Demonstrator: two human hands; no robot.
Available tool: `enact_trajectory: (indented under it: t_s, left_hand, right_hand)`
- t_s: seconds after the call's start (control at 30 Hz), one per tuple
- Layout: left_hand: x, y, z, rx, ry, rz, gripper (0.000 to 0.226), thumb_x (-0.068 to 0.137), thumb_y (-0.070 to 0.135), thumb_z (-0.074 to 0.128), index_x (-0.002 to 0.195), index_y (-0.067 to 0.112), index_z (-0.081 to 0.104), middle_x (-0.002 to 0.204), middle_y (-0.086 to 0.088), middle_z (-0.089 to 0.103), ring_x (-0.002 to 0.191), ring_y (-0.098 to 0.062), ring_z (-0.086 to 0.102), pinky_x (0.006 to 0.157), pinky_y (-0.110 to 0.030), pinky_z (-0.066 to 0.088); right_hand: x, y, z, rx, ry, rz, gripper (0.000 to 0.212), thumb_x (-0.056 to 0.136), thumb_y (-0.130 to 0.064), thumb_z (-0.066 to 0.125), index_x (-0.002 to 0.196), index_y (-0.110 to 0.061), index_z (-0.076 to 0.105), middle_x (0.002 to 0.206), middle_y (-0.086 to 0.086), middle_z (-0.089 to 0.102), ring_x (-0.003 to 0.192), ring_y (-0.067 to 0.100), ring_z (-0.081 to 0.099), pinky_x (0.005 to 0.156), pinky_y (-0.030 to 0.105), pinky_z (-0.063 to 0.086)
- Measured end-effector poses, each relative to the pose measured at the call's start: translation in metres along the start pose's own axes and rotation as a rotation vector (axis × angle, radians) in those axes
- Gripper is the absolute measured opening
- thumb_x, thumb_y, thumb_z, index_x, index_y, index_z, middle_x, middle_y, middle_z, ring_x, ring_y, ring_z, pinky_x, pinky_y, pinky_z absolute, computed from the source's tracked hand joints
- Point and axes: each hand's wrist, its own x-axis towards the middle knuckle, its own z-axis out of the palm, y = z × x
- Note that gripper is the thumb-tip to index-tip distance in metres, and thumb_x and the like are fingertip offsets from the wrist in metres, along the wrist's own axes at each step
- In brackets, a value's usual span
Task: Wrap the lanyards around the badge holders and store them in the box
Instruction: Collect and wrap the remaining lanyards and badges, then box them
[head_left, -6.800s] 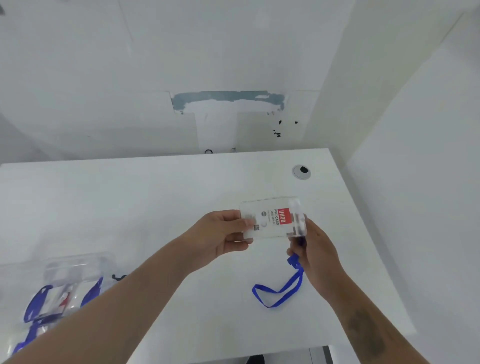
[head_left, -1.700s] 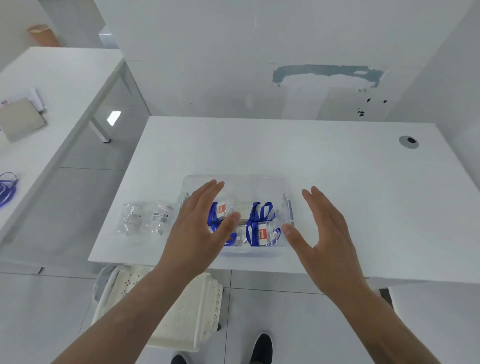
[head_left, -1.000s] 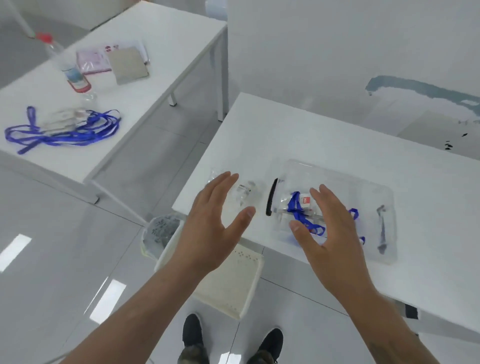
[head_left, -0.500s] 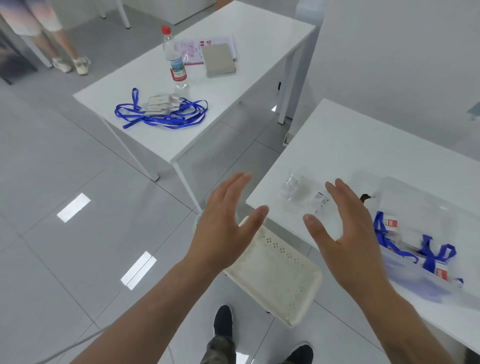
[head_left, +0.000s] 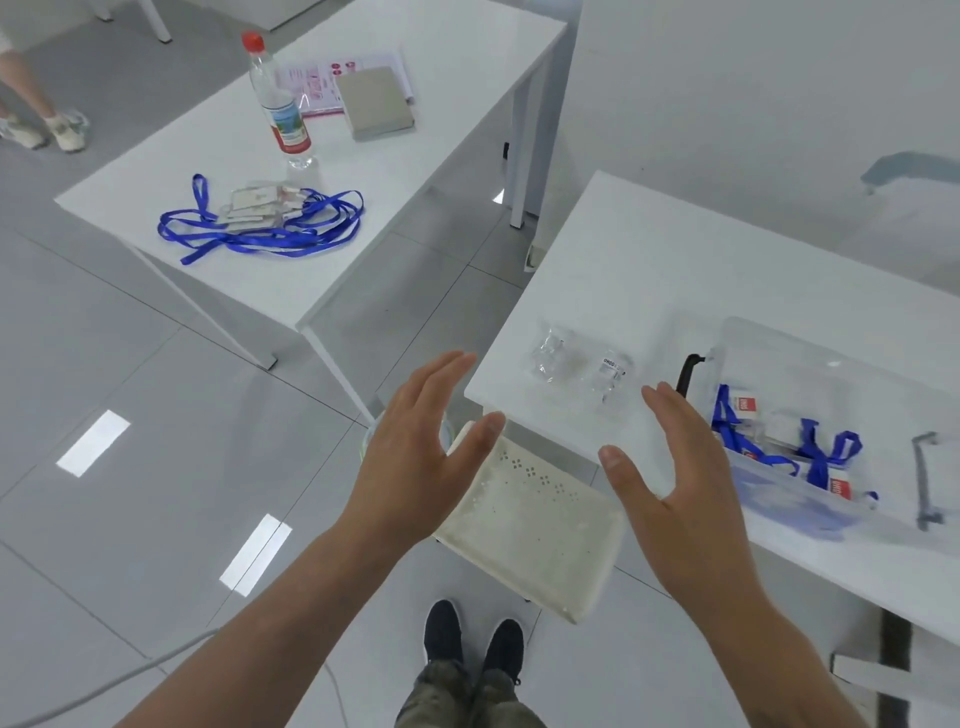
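Fingers (head_left: 441, 374) of the left hand (head_left: 410, 457) are straight and spread, holding nothing, above the floor. Far beyond them on another worktop (head_left: 415, 166) lies a pile of loose blue lanyards (head_left: 270, 228) with badge holders (head_left: 260, 205). The right hand (head_left: 680, 478) also is spread and holds nothing, above the near worktop (head_left: 649, 270) edge. Just right of it stands the clear box (head_left: 841, 364) with wrapped badge holders (head_left: 779, 441) inside.

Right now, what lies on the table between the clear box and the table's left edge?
In the head view, two crumpled clear plastic wrappers lie between the clear box and that edge.
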Motion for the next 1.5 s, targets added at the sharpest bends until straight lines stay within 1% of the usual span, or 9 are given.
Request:
enact_trajectory:
  t_s: [0.2, 0.3, 0.4, 0.53, 0.77, 0.87, 1.03, 1.4, 1.5]
  left_hand:
    - [0.008, 0.000, 0.010, -0.006, 0.012, -0.027, 0.061, 0.089, 0.062, 0.046, 0.145, 0.040, 0.037, 0.148, 0.027, 0.034, 0.133, 0.001, 0.038, 0.108, -0.030, 0.038]
    - [0.013, -0.008, 0.008, -0.001, 0.009, -0.040, 0.064, 0.086, 0.066, 0.042, 0.145, 0.040, 0.037, 0.149, 0.026, 0.035, 0.131, 0.003, 0.038, 0.100, -0.014, 0.031]
    - [0.027, -0.023, -0.005, 0.016, 0.041, -0.053, 0.063, 0.087, 0.063, 0.044, 0.144, 0.038, 0.039, 0.148, 0.024, 0.037, 0.129, 0.012, 0.031, 0.098, -0.005, 0.021]
    - [0.052, -0.064, -0.030, 0.042, 0.068, -0.067, 0.057, 0.091, 0.052, 0.052, 0.144, 0.034, 0.040, 0.148, 0.021, 0.038, 0.133, 0.007, 0.033, 0.104, -0.014, 0.026]
    - [0.101, -0.149, -0.095, 0.082, 0.034, -0.052, 0.059, 0.091, 0.053, 0.051, 0.145, 0.033, 0.039, 0.150, 0.020, 0.037, 0.132, 0.009, 0.030, 0.102, -0.012, 0.023]
    - [0.135, -0.200, -0.143, 0.076, -0.036, -0.049, 0.062, 0.089, 0.057, 0.048, 0.146, 0.033, 0.039, 0.152, 0.016, 0.038, 0.138, -0.001, 0.033, 0.106, -0.019, 0.026]
    - [0.183, -0.262, -0.209, 0.079, -0.090, -0.030, 0.058, 0.092, 0.048, 0.056, 0.146, 0.032, 0.040, 0.152, 0.015, 0.038, 0.139, -0.003, 0.034, 0.107, -0.021, 0.028]
    - [0.249, -0.323, -0.253, 0.060, -0.104, 0.004, 0.058, 0.092, 0.047, 0.057, 0.145, 0.034, 0.040, 0.149, 0.021, 0.037, 0.134, 0.007, 0.029, 0.106, -0.019, 0.027]
    - [0.269, -0.324, -0.254, 0.075, -0.107, 0.020, 0.057, 0.092, 0.047, 0.057, 0.146, 0.036, 0.039, 0.148, 0.024, 0.035, 0.138, 0.003, 0.030, 0.107, -0.020, 0.028]
  right_hand:
    - [0.017, 0.004, -0.006, 0.029, 0.000, -0.031, 0.061, 0.087, -0.062, 0.049, 0.143, -0.049, 0.029, 0.146, -0.038, 0.021, 0.139, -0.010, 0.017, 0.106, 0.025, 0.022]
    - [0.025, 0.001, -0.001, 0.028, -0.003, -0.050, 0.060, 0.089, -0.063, 0.050, 0.143, -0.049, 0.029, 0.145, -0.040, 0.022, 0.135, -0.019, 0.014, 0.103, 0.021, 0.020]
    - [0.041, -0.009, 0.016, 0.031, -0.025, -0.061, 0.061, 0.087, -0.060, 0.049, 0.144, -0.047, 0.030, 0.150, -0.035, 0.022, 0.140, -0.012, 0.015, 0.107, 0.026, 0.022]
    - [0.068, -0.035, 0.056, 0.033, -0.046, -0.091, 0.058, 0.089, -0.056, 0.050, 0.143, -0.046, 0.031, 0.149, -0.035, 0.022, 0.140, -0.012, 0.015, 0.108, 0.025, 0.022]
    - [0.108, -0.100, 0.141, 0.007, -0.041, -0.078, 0.059, 0.090, -0.053, 0.052, 0.145, -0.042, 0.033, 0.153, -0.027, 0.024, 0.138, -0.014, 0.014, 0.107, 0.018, 0.017]
    - [0.132, -0.145, 0.194, -0.015, -0.002, -0.012, 0.059, 0.090, -0.053, 0.052, 0.144, -0.043, 0.032, 0.154, -0.024, 0.026, 0.142, -0.005, 0.019, 0.110, 0.024, 0.020]
    - [0.160, -0.205, 0.257, -0.033, 0.038, 0.058, 0.060, 0.089, -0.056, 0.050, 0.145, -0.043, 0.032, 0.154, -0.024, 0.026, 0.142, -0.001, 0.021, 0.108, 0.026, 0.022]
    - [0.209, -0.258, 0.317, -0.056, 0.048, 0.069, 0.060, 0.089, -0.055, 0.050, 0.144, -0.044, 0.031, 0.152, -0.026, 0.025, 0.141, -0.004, 0.019, 0.112, 0.026, 0.021]
    - [0.227, -0.261, 0.322, -0.048, 0.044, 0.057, 0.058, 0.090, -0.053, 0.051, 0.144, -0.043, 0.032, 0.151, -0.026, 0.027, 0.139, -0.006, 0.020, 0.109, 0.023, 0.021]
